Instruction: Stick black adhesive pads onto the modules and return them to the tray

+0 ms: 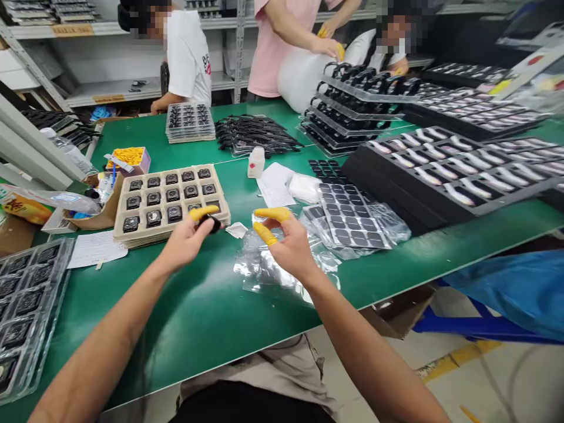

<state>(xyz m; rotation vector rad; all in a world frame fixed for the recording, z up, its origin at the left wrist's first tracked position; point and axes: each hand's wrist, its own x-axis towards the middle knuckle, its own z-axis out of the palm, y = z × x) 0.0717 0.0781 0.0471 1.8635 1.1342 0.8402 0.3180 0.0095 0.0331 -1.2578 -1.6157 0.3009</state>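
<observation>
Surface, green, carries a tan tray of dark square parts at ten o'clock. Clear bags lie at centre. Right hand, fingers curled, hovers over them, seemingly holding nothing. Left hand pinches a small black part beside the tray's near corner.

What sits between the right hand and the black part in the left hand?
Nothing visible. The left hand pinches the small black part at the beige tray edge; the right hand hovers apart over clear plastic bags, an open gap between.
</observation>
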